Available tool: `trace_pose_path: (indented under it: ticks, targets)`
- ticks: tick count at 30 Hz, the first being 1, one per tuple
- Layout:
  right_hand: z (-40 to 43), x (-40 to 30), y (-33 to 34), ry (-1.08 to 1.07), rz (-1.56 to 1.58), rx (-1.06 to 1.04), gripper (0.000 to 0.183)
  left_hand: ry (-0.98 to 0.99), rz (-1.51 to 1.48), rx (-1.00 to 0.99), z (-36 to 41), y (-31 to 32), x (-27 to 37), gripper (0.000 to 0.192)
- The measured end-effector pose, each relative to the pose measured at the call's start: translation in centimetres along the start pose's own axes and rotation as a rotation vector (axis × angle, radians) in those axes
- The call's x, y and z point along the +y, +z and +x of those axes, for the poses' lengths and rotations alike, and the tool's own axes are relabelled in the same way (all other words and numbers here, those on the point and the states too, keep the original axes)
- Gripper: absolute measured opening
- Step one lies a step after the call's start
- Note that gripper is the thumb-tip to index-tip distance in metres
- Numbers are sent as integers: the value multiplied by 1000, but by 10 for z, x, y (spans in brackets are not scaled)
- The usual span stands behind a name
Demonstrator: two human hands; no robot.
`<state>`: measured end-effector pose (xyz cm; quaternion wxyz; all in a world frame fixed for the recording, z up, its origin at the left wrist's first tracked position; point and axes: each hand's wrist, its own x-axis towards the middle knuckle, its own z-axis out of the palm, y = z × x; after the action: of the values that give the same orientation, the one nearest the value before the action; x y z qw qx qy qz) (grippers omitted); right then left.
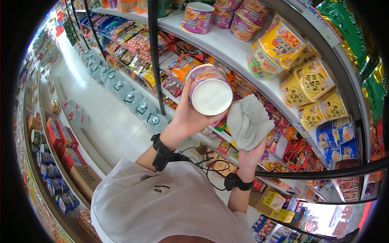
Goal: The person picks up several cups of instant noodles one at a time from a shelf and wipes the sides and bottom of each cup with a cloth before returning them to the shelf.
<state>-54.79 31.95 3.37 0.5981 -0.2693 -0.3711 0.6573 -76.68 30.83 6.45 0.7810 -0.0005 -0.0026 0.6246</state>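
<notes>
My left hand [194,118] grips a purple instant noodle tub [206,73], tilted so that its plain white base faces me. A folded grey cloth [247,121] is in my right hand [251,155], close beside the tub's right side; whether the two touch I cannot tell. Matching purple noodle tubs [197,18] stand on the white upper shelf [225,42] ahead. Stacked to their right on that shelf are a yellow tub [281,42], several pale yellow tubs [314,76] and blue tubs [337,133].
Packaged snacks [185,66] fill the lower shelves, behind a black upright post [155,54]. Large clear water bottles [142,106] line the floor along the shelf foot. Loose black cables [212,164] hang near my body. Opposite shelving [57,145] runs along the left of the aisle [100,118].
</notes>
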Motion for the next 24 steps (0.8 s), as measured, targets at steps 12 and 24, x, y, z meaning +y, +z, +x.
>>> trace_pose_path:
  ticks: [12, 24]
  targets:
    - [9, 29, 13, -86, -175, -13, 48, 148, -454, -56, 16, -20, 8, 73]
    - [-2, 23, 21, 92, -106, -6, 42, 190, -278, -125, 23, -13, -11, 75]
